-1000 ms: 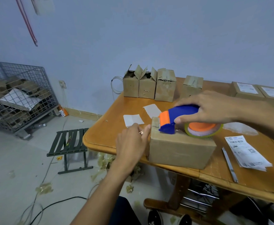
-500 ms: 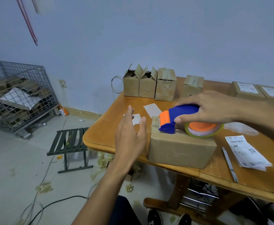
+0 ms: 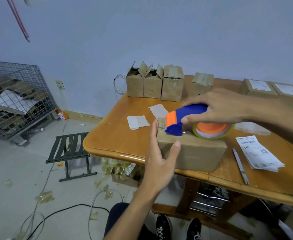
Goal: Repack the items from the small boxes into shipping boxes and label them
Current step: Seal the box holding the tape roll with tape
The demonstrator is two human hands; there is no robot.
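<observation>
A brown shipping box (image 3: 196,154) lies near the front edge of the wooden table (image 3: 118,139). My right hand (image 3: 216,105) grips a blue and orange tape dispenser (image 3: 185,120) whose roll rests on the box's top. My left hand (image 3: 161,158) is flat against the box's left end, thumb on the front face, fingers straight. Several small cardboard boxes (image 3: 172,85) stand at the table's far edge, two with flaps open. A stack of printed shipping labels (image 3: 259,153) lies to the right of the box.
Two labelled boxes (image 3: 256,88) sit at the far right. White backing papers (image 3: 138,122) lie left of the dispenser, a metal strip (image 3: 240,166) near the labels. A folding stool (image 3: 69,149), a wire cage (image 3: 12,101), cables and tape scraps are on the floor.
My left hand lifted off the box's left end with fingers raised, then came back and now lies flat against that end. The right hand and dispenser stayed put.
</observation>
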